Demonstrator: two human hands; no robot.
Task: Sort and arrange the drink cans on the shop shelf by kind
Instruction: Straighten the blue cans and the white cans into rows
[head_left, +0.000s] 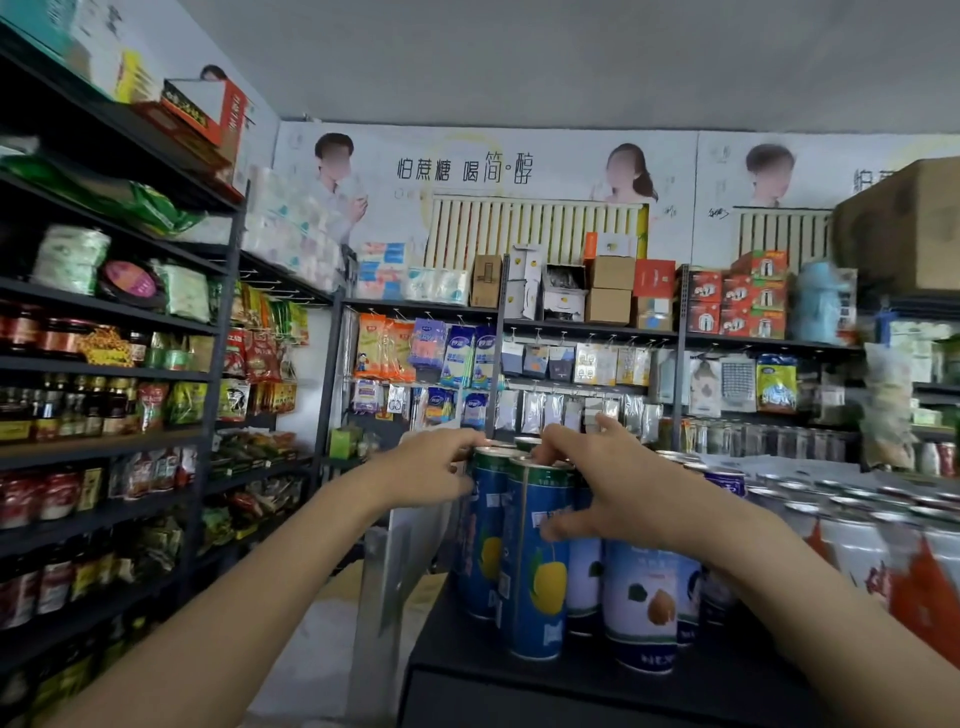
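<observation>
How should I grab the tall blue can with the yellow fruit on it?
Wrap your fingers round the middle of the blue can and come from the front, the shelf's open edge. It stands upright, tall and slim, with other cans packed behind and beside it, so the front is its free side.

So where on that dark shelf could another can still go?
Bare shelf top shows only along the front left, before the blue mango cans. Rightward it is crowded: white walnut cans, then red-and-white cans, packed close.
</observation>
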